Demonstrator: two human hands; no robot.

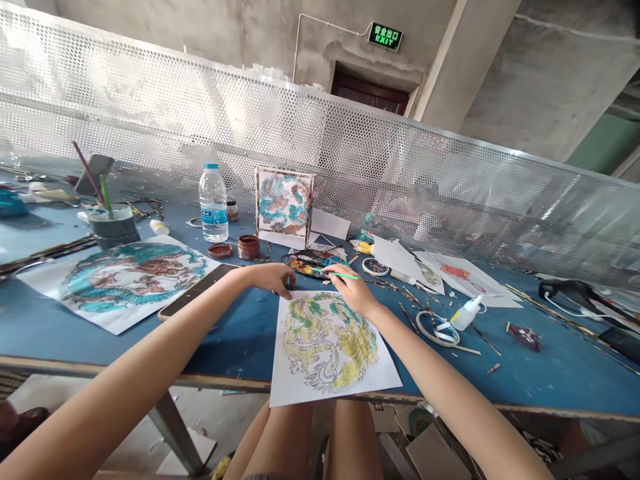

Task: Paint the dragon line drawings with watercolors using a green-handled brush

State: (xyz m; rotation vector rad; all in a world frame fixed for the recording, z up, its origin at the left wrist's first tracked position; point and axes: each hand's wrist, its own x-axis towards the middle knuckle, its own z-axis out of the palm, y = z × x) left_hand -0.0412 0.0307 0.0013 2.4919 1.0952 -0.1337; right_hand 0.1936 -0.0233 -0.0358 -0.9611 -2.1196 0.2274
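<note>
A white sheet with a partly coloured dragon drawing [327,343], in yellow and green, lies at the front edge of the blue table [550,373]. My left hand [273,277] rests at the sheet's top left corner with fingers curled down on the table. My right hand [350,287] is closed on a thin green paintbrush [337,274], whose tip points left toward a paint palette [307,263] just beyond the sheet.
A finished dragon painting [130,277] lies at left, a phone [197,290] beside it. A water bottle [213,203], small paint jars [248,247], a framed picture [284,203], a brush cup [113,223], tape rolls [435,327], a glue bottle [467,312] and loose sticks crowd the table. Perforated metal screen behind.
</note>
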